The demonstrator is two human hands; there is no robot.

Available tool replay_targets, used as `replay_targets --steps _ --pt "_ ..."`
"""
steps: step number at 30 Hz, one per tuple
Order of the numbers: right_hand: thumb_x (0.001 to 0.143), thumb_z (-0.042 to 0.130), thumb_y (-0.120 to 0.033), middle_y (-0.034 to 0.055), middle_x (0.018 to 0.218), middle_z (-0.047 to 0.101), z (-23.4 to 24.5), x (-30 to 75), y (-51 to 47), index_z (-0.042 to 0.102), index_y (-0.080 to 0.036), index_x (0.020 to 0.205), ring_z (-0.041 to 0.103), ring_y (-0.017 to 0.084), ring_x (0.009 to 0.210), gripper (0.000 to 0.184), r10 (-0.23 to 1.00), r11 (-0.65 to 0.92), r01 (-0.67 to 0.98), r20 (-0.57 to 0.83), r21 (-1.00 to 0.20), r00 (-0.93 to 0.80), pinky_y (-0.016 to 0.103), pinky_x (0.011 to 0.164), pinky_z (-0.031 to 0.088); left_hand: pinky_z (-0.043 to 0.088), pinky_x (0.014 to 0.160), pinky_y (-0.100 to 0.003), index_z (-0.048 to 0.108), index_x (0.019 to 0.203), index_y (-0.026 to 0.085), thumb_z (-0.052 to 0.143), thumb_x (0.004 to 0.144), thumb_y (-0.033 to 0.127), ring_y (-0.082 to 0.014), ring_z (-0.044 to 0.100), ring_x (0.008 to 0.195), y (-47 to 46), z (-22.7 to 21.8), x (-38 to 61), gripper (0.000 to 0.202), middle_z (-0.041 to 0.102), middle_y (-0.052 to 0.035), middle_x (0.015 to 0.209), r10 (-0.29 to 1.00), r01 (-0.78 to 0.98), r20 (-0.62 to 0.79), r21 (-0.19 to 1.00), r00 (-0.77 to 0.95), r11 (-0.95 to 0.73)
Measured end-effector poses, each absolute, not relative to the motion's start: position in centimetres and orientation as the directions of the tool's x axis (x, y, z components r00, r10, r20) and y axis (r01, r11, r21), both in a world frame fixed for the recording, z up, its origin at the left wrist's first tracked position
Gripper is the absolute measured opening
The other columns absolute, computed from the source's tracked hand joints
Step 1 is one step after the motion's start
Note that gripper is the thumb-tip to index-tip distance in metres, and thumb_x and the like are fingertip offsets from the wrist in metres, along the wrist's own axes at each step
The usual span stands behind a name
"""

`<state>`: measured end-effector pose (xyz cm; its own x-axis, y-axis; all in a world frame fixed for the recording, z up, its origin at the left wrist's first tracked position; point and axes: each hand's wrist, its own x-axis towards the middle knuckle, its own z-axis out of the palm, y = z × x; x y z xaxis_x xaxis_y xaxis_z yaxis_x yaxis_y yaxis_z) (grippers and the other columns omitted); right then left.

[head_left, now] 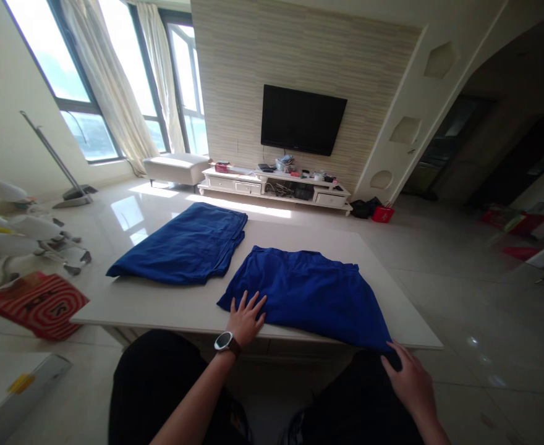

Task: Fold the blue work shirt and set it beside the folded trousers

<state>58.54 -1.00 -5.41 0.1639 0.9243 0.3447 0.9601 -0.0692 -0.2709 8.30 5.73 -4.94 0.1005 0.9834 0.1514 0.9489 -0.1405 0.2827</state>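
Observation:
A folded blue garment [309, 290] with a gathered, waistband-like far edge lies on the white table [161, 312] in front of me. My left hand [246, 320], with a watch on its wrist, rests flat with spread fingers on the garment's near left corner. At the near right corner, which hangs slightly over the table's edge, my right hand [411, 377] pinches the cloth between thumb and fingers. Another folded blue garment [186, 244] lies farther back to the left on the same table, apart from the first and touched by neither hand.
A red striped bag [38, 306] stands on the floor left of the table. Behind it are white chair-like parts with casters [31, 228] and a long-handled dustpan [75, 198]. A low TV cabinet [276, 188] stands by the far wall. My knees are under the table's near edge.

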Motion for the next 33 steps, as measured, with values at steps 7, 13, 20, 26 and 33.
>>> replay_targets --steps 7,13,20,26,33 --pt "0.091 0.045 -0.054 0.01 0.138 0.065 -5.3 58.3 -1.0 0.066 -0.022 0.125 0.06 0.034 0.126 0.051 0.921 -0.067 0.959 0.353 -0.275 0.166 0.053 0.101 0.05 0.011 0.125 -0.072 0.034 0.159 0.043 0.039 0.101 0.044 -0.0359 0.016 0.16 5.7 -4.7 8.3 0.058 0.031 0.0052 0.169 0.987 0.953 0.129 0.274 0.097 -0.13" --pt "0.092 0.047 -0.05 0.0101 0.137 0.065 -5.0 57.8 -1.3 0.066 -0.021 0.125 0.06 0.033 0.126 0.048 0.916 -0.063 0.955 0.364 -0.291 0.171 0.052 0.103 0.049 0.01 0.125 -0.071 0.035 0.159 0.041 0.038 0.101 0.044 -0.0355 0.016 0.16 5.8 -4.6 8.2 0.058 0.031 0.0051 0.169 0.987 0.956 0.124 0.263 0.1 -0.13" --pt "0.093 0.045 -0.048 0.0097 0.141 0.063 -4.6 57.4 -1.5 0.064 -0.022 0.127 0.059 0.033 0.128 0.047 0.924 -0.078 0.956 0.34 -0.282 0.175 0.052 0.101 0.05 0.013 0.124 -0.071 0.036 0.159 0.041 0.037 0.101 0.044 -0.0372 0.017 0.159 5.6 -5.0 8.3 0.058 0.033 0.0041 0.168 0.983 0.959 0.154 0.25 0.1 -0.137" --pt "0.096 0.041 -0.045 0.0106 0.154 0.05 -4.0 56.9 -1.8 0.054 -0.02 0.14 0.053 0.03 0.136 0.052 0.902 -0.049 0.959 0.4 -0.28 0.163 0.048 0.104 0.05 0.025 0.119 -0.07 0.041 0.156 0.041 0.04 0.099 0.047 -0.0452 0.019 0.156 7.0 -4.0 8.5 0.057 0.034 0.0036 0.168 0.995 0.972 0.101 0.234 0.016 -0.039" --pt "0.093 0.042 -0.05 0.0092 0.145 0.059 -4.8 57.7 -1.5 0.07 -0.022 0.111 0.061 0.031 0.126 0.042 0.913 -0.063 0.951 0.367 -0.303 0.178 0.049 0.102 0.051 0.048 0.096 -0.062 0.04 0.159 0.021 0.042 0.097 0.041 -0.0505 0.055 0.129 8.5 -0.3 13.4 0.065 0.037 -0.0214 0.164 0.988 0.984 -0.044 0.087 -0.149 0.153"
